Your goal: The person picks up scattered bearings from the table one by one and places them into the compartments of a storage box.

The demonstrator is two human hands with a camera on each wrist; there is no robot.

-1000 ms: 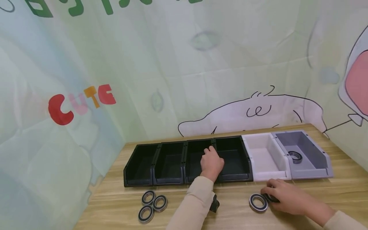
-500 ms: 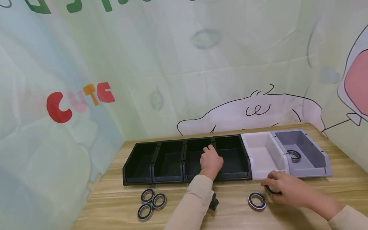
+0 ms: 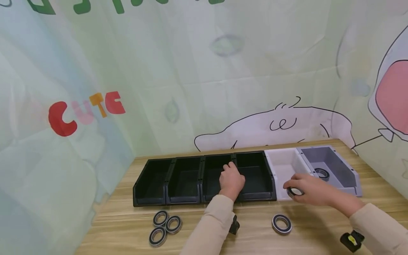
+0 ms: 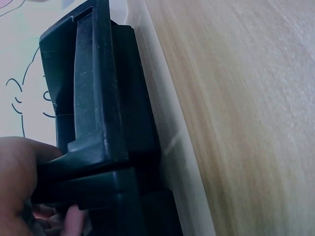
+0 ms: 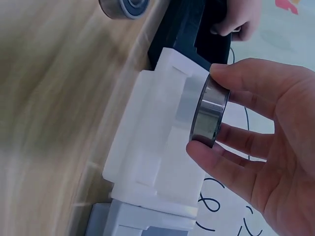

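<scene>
My right hand (image 3: 313, 189) pinches a ball bearing (image 5: 210, 110) by its rim between thumb and fingers. It is raised over the front part of the white bin (image 3: 282, 161); in the right wrist view the bearing stands on edge. My left hand (image 3: 232, 180) grips the adjoining walls of two black bins (image 3: 255, 194), thumb on one side and fingers on the other in the left wrist view. Another bearing (image 3: 274, 224) lies flat on the table in front of the bins. Inside the grey bin (image 3: 344, 170) rests one more bearing (image 3: 327, 175).
Three bearings (image 3: 157, 244) lie touching in a cluster at the table's left. More black bins (image 3: 183, 198) continue the row leftward. Behind the wooden table (image 3: 121, 219) hangs a printed cloth (image 3: 178, 81). Small black devices (image 3: 352, 241) sit at the wrists.
My right hand has lifted the bearing off the table and carried it up and forward to the white bin. My left hand stays on the black bins. The head view has shifted slightly.
</scene>
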